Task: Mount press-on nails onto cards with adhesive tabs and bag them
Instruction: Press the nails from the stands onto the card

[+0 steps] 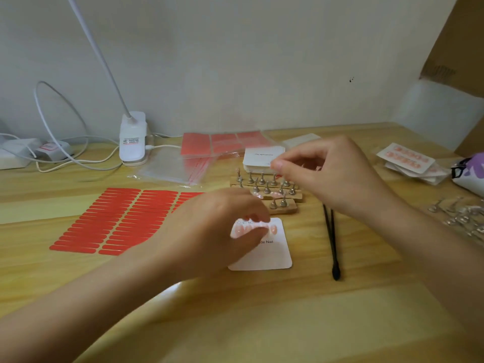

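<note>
A left hand (225, 226) is hovering with curled fingers over the white card (264, 252), possibly pressing its top row of pink nails (273, 228); beyond the card, above the nail stand (267, 191), the right hand (322, 174) is pinching something too small to identify.

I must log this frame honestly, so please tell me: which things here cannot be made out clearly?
Head view only:
- Left hand: motion-blurred; its grip unclear, and it hides part of the nail row on the white card.
- Right hand: what its fingertips pinch is too small to tell.
- Card stack: print too small to read.
- Metal stands: cut off by the right edge.
</note>
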Demonstrator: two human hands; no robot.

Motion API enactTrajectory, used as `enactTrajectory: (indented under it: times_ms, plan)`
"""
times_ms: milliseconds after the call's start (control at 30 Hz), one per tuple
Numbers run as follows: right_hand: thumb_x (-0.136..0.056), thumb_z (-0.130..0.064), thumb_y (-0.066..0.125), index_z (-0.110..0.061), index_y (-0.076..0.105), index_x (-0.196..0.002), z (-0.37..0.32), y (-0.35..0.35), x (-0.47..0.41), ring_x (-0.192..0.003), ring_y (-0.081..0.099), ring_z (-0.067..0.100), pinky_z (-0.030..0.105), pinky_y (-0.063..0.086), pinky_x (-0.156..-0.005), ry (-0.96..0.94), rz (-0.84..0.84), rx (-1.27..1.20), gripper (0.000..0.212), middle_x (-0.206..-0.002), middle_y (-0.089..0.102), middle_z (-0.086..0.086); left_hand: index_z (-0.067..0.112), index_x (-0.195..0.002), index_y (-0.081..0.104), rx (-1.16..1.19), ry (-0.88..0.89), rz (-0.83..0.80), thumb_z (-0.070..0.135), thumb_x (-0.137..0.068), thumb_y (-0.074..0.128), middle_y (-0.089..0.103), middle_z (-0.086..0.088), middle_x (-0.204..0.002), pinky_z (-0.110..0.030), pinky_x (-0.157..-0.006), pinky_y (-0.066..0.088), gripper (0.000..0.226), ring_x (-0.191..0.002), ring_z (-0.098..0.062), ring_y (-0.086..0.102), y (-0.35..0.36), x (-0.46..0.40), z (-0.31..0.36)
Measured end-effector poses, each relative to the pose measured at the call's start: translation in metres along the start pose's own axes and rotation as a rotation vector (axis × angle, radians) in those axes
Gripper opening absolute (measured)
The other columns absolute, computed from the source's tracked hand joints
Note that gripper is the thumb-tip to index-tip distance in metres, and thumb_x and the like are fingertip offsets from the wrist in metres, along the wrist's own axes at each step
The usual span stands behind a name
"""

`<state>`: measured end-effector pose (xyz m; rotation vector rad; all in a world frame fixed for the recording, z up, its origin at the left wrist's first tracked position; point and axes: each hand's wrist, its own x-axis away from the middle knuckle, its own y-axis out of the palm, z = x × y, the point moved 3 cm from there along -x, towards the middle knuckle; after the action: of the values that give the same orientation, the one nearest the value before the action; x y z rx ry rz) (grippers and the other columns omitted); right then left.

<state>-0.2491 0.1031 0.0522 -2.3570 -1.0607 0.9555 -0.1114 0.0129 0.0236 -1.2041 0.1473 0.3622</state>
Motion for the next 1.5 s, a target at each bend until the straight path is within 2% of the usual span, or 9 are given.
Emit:
enactTrajectory:
  times_ms: [167,267,367,600,933,1100,1267,1367,1500]
  plan:
    - [-0.080,-0.030,0.065,-0.028,0.072,-0.075,0.008,0.012,0.024,-0.063,0.057,-0.005,0.008,0.041,-0.059,0.025,-0.090,0.093,0.009,-0.065,0.066,-0.015,0.029,-0.096,0.062,-0.213,-0.046,0.046,0.068,-0.078,0.037,0.056,0.017,-0.084,-0.023,-0.065,0.038,0.050,-0.074,-0.007,0.054,0.005,0.019,-0.009]
    - [-0.079,-0.032,0.063,-0.030,0.069,-0.070,0.020,0.012,0.035,-0.064,0.061,-0.004,0.015,0.049,-0.065,0.148,-0.109,0.091,0.011,-0.066,0.067,-0.017,0.037,-0.113,0.047,-0.313,-0.144,-0.041,0.087,-0.063,0.018,0.043,0.023,-0.096,-0.021,-0.072,0.019,0.077,-0.086,0.000,0.037,0.008,0.020,-0.011]
    - [-0.079,-0.031,0.062,-0.030,0.069,-0.073,0.027,0.013,0.042,-0.069,0.061,-0.005,0.016,0.050,-0.067,0.174,-0.103,0.141,0.010,-0.067,0.067,-0.017,0.040,-0.123,0.035,-0.345,-0.157,-0.057,0.092,-0.055,0.010,0.042,0.022,-0.118,-0.022,-0.084,0.022,0.089,-0.113,-0.003,0.036,0.013,0.022,-0.014]
    - [-0.081,-0.027,0.063,-0.033,0.069,-0.072,0.024,0.021,0.048,-0.075,0.057,-0.014,-0.001,0.038,-0.065,0.180,-0.088,0.085,0.012,-0.068,0.064,-0.026,0.043,-0.130,0.030,-0.267,-0.159,-0.068,0.090,-0.057,0.015,0.043,0.023,-0.119,-0.022,-0.089,0.033,0.088,-0.112,-0.004,0.039,0.020,0.027,-0.016]
    - [-0.077,-0.026,0.069,-0.025,0.073,-0.067,0.026,0.021,0.043,-0.079,0.064,-0.002,0.024,0.049,-0.083,0.381,-0.143,-0.208,0.012,-0.079,0.071,-0.017,0.057,-0.122,0.026,0.031,-0.140,0.056,0.083,-0.056,0.045,0.026,0.048,-0.110,-0.003,-0.074,0.037,0.073,-0.108,0.020,0.033,0.020,0.029,-0.014]
    - [-0.080,-0.019,0.067,-0.020,0.073,-0.068,0.019,0.016,0.041,-0.079,0.064,-0.005,0.011,0.047,-0.074,0.277,-0.111,-0.330,0.014,-0.080,0.072,-0.017,0.053,-0.118,0.032,0.370,-0.191,0.177,0.067,-0.050,0.067,0.036,0.037,-0.122,-0.001,-0.081,0.037,0.077,-0.114,0.017,0.038,0.018,0.028,-0.014]
    - [-0.075,-0.018,0.066,-0.018,0.072,-0.069,0.013,0.013,0.040,-0.076,0.064,-0.006,0.004,0.045,-0.064,0.167,0.004,-0.485,0.008,-0.084,0.070,-0.014,0.040,-0.127,0.039,1.078,-0.449,0.228,0.036,-0.046,0.091,0.064,0.022,-0.108,-0.014,-0.070,0.053,0.096,-0.099,0.006,0.061,0.016,0.027,-0.012]
    - [-0.070,-0.022,0.064,-0.017,0.072,-0.073,0.012,0.016,0.043,-0.078,0.064,-0.005,0.004,0.045,-0.065,0.121,0.076,-0.556,0.010,-0.090,0.068,-0.010,0.019,-0.125,0.050,1.421,-0.486,0.171,0.017,-0.060,0.082,0.071,-0.001,-0.106,-0.035,-0.074,0.058,0.072,-0.096,-0.019,0.068,0.018,0.025,-0.011]
    - [-0.069,-0.024,0.064,-0.019,0.071,-0.073,0.011,0.019,0.045,-0.078,0.064,-0.004,0.006,0.046,-0.067,0.080,0.129,-0.576,0.010,-0.086,0.068,-0.014,0.016,-0.101,0.071,1.565,-0.496,-0.072,0.013,-0.065,0.077,0.071,-0.009,-0.105,-0.019,-0.058,0.055,0.037,-0.089,-0.018,0.070,0.022,0.026,-0.002]
